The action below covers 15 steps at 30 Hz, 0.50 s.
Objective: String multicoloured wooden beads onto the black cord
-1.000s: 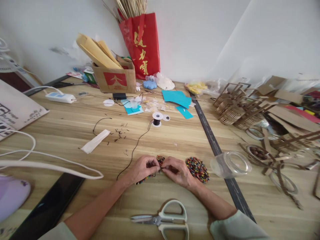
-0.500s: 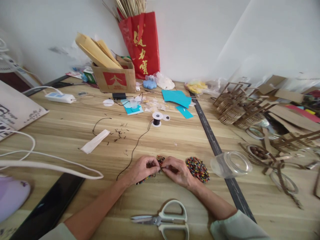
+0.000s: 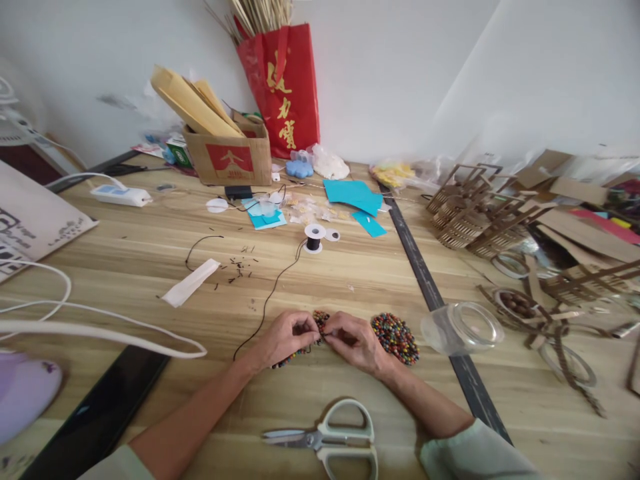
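Above the near middle of the table my left hand (image 3: 287, 339) and my right hand (image 3: 354, 341) face each other, thumbs and fingertips pinched close together. Between them is a string of small multicoloured beads (image 3: 321, 319), part of which shows again below my left hand. The fingertips grip the string, though the exact spot is small and partly covered by the fingers. A black cord (image 3: 273, 293) runs from a white spool (image 3: 314, 239) down towards my left wrist. Just right of my right hand lies a heap of coloured beads (image 3: 395, 339).
Scissors with pale handles (image 3: 345, 437) lie in front of my hands. A clear plastic jar (image 3: 463, 329) rests on its side at the right, near woven baskets (image 3: 465, 213). Left are a black phone-like slab (image 3: 100, 413) and a white cable (image 3: 125, 333). Black scraps (image 3: 241, 268) lie beyond.
My hands stay in nearly the same place, with only a slight shift at the fingertips. Everything else on the table is unchanged.
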Available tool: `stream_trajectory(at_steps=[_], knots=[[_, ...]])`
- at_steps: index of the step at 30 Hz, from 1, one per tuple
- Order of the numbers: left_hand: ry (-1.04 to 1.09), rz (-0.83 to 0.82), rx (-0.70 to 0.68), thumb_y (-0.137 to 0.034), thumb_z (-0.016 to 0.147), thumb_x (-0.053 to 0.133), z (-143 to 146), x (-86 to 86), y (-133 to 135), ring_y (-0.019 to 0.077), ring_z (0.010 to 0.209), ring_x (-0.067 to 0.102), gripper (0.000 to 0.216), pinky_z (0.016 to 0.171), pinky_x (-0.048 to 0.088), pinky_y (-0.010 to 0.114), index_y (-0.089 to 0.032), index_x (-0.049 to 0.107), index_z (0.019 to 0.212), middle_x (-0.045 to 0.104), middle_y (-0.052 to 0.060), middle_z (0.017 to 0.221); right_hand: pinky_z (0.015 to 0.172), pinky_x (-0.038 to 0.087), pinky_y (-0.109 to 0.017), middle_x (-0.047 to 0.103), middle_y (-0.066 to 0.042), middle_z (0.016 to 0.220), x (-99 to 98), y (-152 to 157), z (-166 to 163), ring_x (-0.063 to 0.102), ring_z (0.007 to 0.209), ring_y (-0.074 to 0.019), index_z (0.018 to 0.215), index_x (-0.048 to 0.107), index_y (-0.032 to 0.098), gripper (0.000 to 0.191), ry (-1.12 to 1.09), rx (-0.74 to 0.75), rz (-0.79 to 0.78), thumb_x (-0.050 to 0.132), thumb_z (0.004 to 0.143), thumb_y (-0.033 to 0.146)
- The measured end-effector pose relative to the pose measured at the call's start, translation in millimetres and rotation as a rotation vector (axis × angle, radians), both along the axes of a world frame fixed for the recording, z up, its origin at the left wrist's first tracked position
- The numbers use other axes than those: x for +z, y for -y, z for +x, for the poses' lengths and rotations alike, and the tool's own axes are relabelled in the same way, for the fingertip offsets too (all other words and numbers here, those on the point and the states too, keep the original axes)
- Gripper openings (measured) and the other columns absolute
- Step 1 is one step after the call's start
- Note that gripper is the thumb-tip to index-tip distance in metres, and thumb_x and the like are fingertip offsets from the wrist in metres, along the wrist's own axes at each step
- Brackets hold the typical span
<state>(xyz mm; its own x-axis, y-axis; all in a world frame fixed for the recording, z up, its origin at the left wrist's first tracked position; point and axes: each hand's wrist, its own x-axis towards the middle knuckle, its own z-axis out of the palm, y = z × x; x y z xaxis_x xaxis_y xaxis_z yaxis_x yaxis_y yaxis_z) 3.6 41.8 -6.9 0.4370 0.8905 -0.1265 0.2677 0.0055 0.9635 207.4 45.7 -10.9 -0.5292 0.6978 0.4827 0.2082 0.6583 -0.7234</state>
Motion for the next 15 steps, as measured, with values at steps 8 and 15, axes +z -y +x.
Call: stream_trajectory(at_steps=[8, 15], knots=[[-0.015, -0.002, -0.011, -0.027, 0.077, 0.059, 0.0, 3.7, 0.4, 0.0108, 0.059, 0.046, 0.013, 0.056, 0.037, 0.021, -0.015, 0.061, 0.072, 0.053, -0.003, 0.062, 0.06, 0.05, -0.025, 0.066, -0.007, 0.078, 0.2, 0.4, -0.4, 0.063, 0.07, -0.0158, 0.09, 0.064, 0.016, 0.01, -0.013, 0.001, 0.002, 0.058, 0.094, 0.022], [-0.004, -0.009, -0.013, -0.027, 0.078, 0.059, -1.0, -0.7, -0.2, 0.0105, 0.058, 0.046, 0.014, 0.057, 0.037, 0.021, -0.014, 0.062, 0.074, 0.054, -0.003, 0.062, 0.062, 0.05, -0.024, 0.066, -0.007, 0.077, 0.3, 0.4, -0.8, 0.064, 0.071, -0.0163, 0.089, 0.064, 0.016, 0.01, -0.022, 0.014, 0.004, 0.058, 0.094, 0.022]])
